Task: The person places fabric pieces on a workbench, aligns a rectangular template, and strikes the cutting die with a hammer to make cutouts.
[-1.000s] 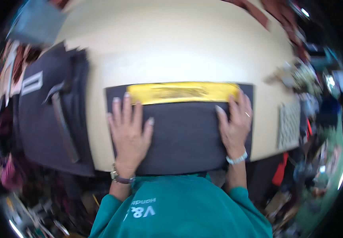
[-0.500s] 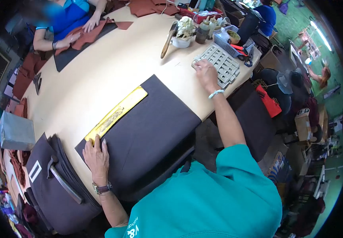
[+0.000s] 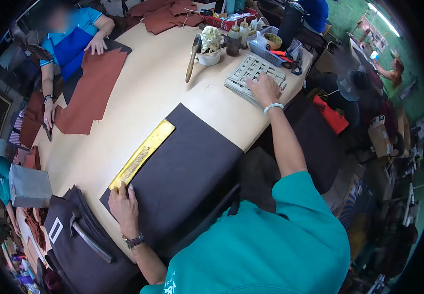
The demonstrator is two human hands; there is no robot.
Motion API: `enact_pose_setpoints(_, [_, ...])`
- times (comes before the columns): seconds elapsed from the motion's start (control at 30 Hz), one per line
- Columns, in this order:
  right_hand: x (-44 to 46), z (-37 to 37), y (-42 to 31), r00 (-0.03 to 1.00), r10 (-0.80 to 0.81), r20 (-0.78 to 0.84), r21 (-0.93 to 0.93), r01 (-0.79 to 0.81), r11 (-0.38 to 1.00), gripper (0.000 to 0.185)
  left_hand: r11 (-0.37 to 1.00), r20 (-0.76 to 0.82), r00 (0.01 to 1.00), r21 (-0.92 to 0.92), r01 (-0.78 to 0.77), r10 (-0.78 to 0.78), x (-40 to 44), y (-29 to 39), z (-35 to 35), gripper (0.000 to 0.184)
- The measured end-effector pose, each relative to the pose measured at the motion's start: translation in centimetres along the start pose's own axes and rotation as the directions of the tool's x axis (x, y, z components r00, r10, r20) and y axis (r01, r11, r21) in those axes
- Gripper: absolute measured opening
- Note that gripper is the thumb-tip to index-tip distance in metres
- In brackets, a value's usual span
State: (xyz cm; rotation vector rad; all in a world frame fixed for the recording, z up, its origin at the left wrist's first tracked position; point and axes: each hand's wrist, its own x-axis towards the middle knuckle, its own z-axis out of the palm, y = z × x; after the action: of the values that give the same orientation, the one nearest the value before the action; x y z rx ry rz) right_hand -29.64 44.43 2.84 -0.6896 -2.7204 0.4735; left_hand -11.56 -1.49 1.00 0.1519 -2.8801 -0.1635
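My left hand (image 3: 124, 208) lies with spread fingers on a dark brown sheet of material (image 3: 192, 161), its fingertips at the near end of a yellow strip (image 3: 142, 156). The strip has a rough, worn patch along its middle and lies along the sheet's left edge. My right hand (image 3: 265, 89) reaches over a pale grey plastic grid (image 3: 244, 73) with rectangular openings. Its fingers are bent and apart, with the tips on the grid; anything beneath them is hidden.
A folded dark stack (image 3: 70, 250) at lower left carries a hammer (image 3: 90, 240) and a white frame (image 3: 55, 230). A brush (image 3: 192, 59) leans on a white pot (image 3: 208, 58). Beyond are bottles (image 3: 233, 39) and a basket (image 3: 266, 53). Across the table, a co-worker handles reddish-brown sheets (image 3: 94, 90).
My right hand has moved rightward across the grid, while my left stays by the yellow strip. The co-worker has spread the reddish-brown sheet out; one hand has moved to a dark tool. The view has shifted.
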Motion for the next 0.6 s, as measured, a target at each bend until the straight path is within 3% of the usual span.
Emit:
enact_pose_setpoints(0.07, [-0.8, 0.5, -1.4, 0.998, 0.056, 0.002, -0.051, -0.056, 0.997, 0.064, 1.0, -0.014, 1.0, -0.003, -0.025, 0.025, -0.1, -0.2, 0.1, 0.034])
enact_pose_setpoints(0.27, [-0.8, 1.9, -1.9, 0.991, 0.063, -0.118, -0.138, -0.08, 0.987, 0.06, 0.999, -0.02, 0.999, -0.018, -0.028, 0.028, -0.2, -0.3, 0.1, 0.035])
enact_pose_setpoints(0.37, [-0.9, 0.6, -2.8, 0.997, 0.008, -0.07, -0.223, -0.024, 0.975, 0.049, 1.0, -0.009, 1.0, -0.026, -0.018, 0.018, -0.3, -0.4, 0.1, 0.035])
enact_pose_setpoints(0.57, [-0.1, 1.5, -2.7, 0.973, -0.164, -0.165, -0.274, 0.114, 0.955, 0.02, 0.997, -0.102, 0.992, -0.009, -0.076, 0.075, -0.7, -0.6, 0.4, 0.034])
enact_pose_setpoints(0.6, [-0.3, 1.2, -3.0, 0.968, -0.189, -0.163, -0.35, 0.122, 0.929, 0.016, 0.998, -0.085, 0.994, -0.02, -0.065, 0.063, -0.7, -0.6, 0.3, 0.035])
